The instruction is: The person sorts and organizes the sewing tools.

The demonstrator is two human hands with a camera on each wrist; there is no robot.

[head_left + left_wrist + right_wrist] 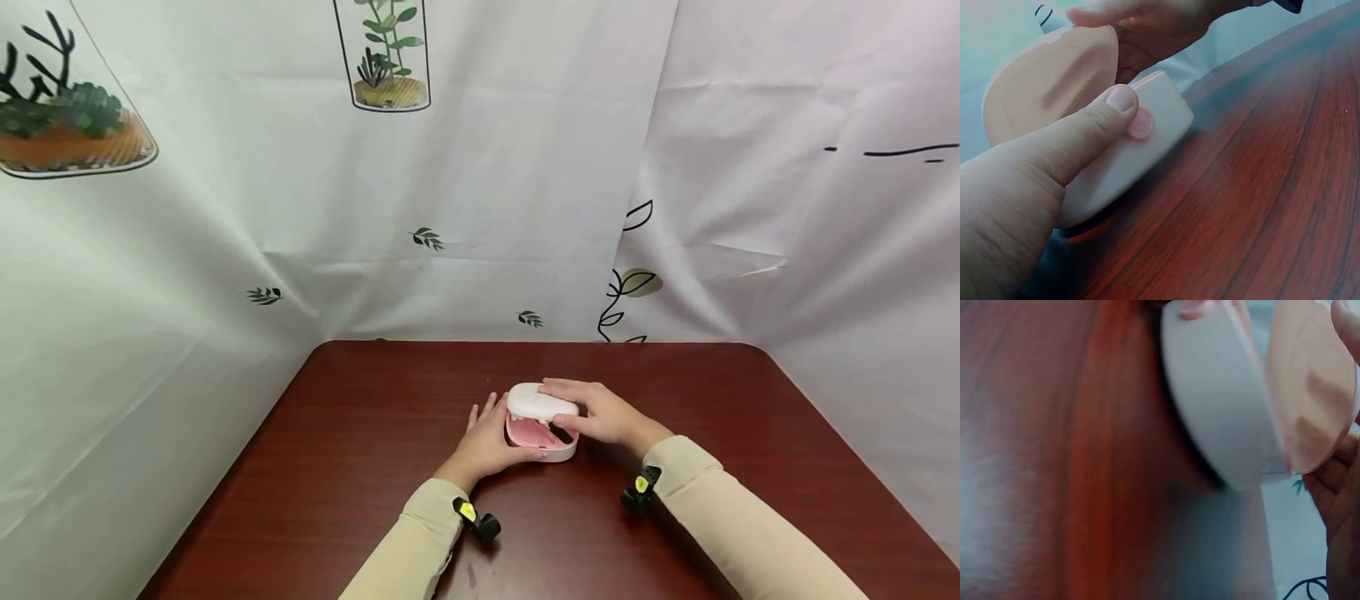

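Observation:
A small rounded case with a white base (558, 456) and a pink inside sits on the table, its white lid (534, 402) raised at a tilt. My left hand (486, 446) holds the base from the left, the thumb along its front wall. In the left wrist view that thumb lies beside a round pink button (1141, 123). My right hand (603, 415) grips the lid by its right end, fingers on top and thumb at the near edge. Inside the case lies a dark, narrow object (559, 432), partly hidden by the lid; its kind is unclear.
The case stands on a dark red-brown wooden table (360, 467) with rounded far corners. White cloth (480, 183) printed with plants hangs behind the table and along its sides. A small black camera is strapped at each wrist.

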